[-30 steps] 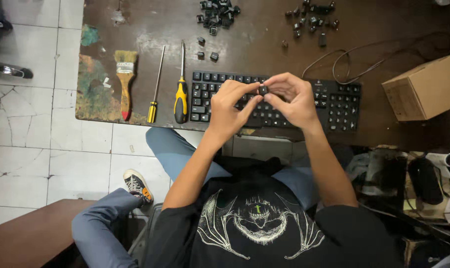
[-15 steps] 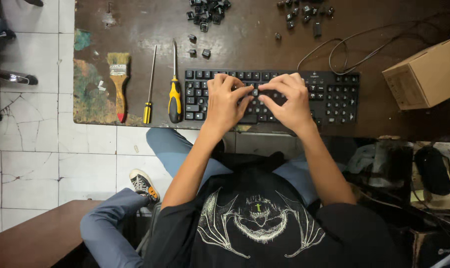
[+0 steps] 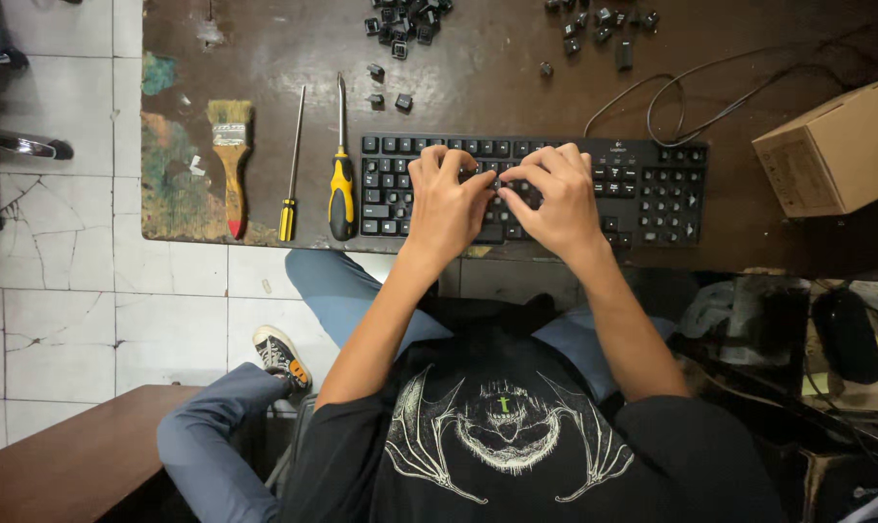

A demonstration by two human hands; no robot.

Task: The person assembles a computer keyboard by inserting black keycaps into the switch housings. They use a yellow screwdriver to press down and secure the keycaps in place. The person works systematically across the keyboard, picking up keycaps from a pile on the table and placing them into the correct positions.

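Observation:
A black keyboard (image 3: pixel 642 189) lies near the front edge of the dark brown table (image 3: pixel 497 92). Both my hands rest on its middle keys. My left hand (image 3: pixel 446 199) and my right hand (image 3: pixel 553 194) press down side by side, fingertips meeting over one spot of the keys. Whether a small keycap is pinched under the fingers is hidden. Loose black keycaps lie in two heaps at the far edge: one heap (image 3: pixel 405 15) at the middle and another heap (image 3: pixel 599 24) to the right. Three stray keycaps (image 3: pixel 386 87) sit just beyond the keyboard.
Left of the keyboard lie a yellow-handled screwdriver (image 3: pixel 340 179), a thinner screwdriver (image 3: pixel 290 184) and a paintbrush (image 3: pixel 231 160). A cardboard box (image 3: pixel 831 150) stands at the right, with the black cable (image 3: pixel 691 97) looped behind the keyboard. Tiled floor is on the left.
My hands held a small keycap above the keyboard a second ago; they have come down onto the keys and now press there together.

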